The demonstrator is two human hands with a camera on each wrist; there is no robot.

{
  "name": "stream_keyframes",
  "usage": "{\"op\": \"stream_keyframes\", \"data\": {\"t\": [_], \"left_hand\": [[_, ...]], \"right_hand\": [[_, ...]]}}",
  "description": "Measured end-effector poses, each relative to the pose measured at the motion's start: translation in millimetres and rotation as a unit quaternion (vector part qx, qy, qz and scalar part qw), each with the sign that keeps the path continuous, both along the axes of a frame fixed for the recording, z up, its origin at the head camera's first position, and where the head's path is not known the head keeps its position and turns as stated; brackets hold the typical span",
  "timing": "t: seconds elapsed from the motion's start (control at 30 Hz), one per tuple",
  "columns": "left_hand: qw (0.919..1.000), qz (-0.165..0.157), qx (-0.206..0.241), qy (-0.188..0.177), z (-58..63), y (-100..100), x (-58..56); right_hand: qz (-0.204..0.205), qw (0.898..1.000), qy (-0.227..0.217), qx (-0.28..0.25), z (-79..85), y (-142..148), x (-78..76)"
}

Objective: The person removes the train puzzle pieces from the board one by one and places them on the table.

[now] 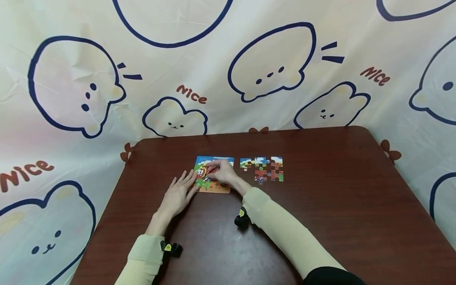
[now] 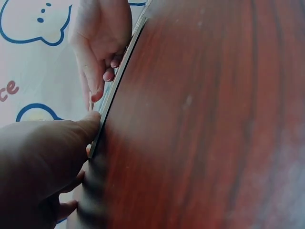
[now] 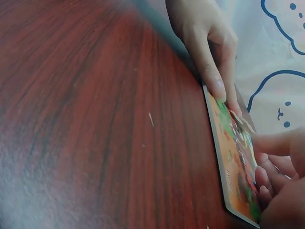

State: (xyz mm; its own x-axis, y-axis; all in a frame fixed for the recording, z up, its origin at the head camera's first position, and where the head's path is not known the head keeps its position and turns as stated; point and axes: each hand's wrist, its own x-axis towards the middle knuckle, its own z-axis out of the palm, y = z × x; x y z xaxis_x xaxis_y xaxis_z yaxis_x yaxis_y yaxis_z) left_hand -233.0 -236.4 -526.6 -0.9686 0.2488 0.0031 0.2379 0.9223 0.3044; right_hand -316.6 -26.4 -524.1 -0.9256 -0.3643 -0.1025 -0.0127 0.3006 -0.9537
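A colourful jigsaw puzzle board point(image 1: 217, 189) lies flat on the table, with blue sky along its far side and orange along its near side. My left hand point(image 1: 178, 196) rests at its left edge, fingers stretched out and touching it; the left wrist view shows the thumb point(image 2: 88, 125) against the board's edge. Above the picture, my right hand point(image 1: 224, 173) pinches a puzzle piece point(image 3: 242, 122), which is tilted up from the board in the right wrist view. The right hand hides part of the picture.
Several loose puzzle pieces point(image 1: 261, 161) lie in two rows just right of the board. The brown wooden table point(image 1: 338, 198) has rounded far corners. Behind it hangs a pale cloth point(image 1: 213, 63) with cartoon outlines.
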Motion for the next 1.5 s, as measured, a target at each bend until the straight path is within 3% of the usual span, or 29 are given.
{"op": "stream_keyframes", "data": {"t": [0.17, 0.4, 0.6, 0.77, 0.87, 1.13, 1.5], "left_hand": [[1.0, -0.003, 0.0, 0.006, -0.8, 0.9, -1.6], [1.0, 0.001, 0.004, 0.007, -1.3, 1.4, -2.2], [0.9995, 0.006, 0.028, 0.011, -7.1, 1.0, 2.4], [0.9983, 0.017, 0.053, 0.015, -13.1, 0.3, 6.1], [0.9968, 0.019, 0.074, 0.023, -16.0, 1.1, 4.8], [0.9941, 0.016, 0.104, 0.029, -19.7, 2.5, 3.7], [0.9928, 0.023, 0.113, 0.031, -17.1, 0.6, 4.9]], "right_hand": [[-0.017, 0.999, 0.024, 0.026, -0.4, -0.6, 1.3], [-0.007, 0.998, 0.049, 0.045, -0.6, -2.0, 3.4], [-0.046, 0.985, 0.129, 0.11, -7.3, -9.6, 10.6], [-0.06, 0.978, 0.153, 0.131, -13.4, -12.4, 15.8], [-0.064, 0.979, 0.156, 0.115, -13.4, -9.0, 14.9], [-0.059, 0.992, 0.108, 0.004, -4.6, 8.7, 9.6], [-0.038, 0.993, 0.107, -0.027, 12.1, 44.0, 13.2]]}}
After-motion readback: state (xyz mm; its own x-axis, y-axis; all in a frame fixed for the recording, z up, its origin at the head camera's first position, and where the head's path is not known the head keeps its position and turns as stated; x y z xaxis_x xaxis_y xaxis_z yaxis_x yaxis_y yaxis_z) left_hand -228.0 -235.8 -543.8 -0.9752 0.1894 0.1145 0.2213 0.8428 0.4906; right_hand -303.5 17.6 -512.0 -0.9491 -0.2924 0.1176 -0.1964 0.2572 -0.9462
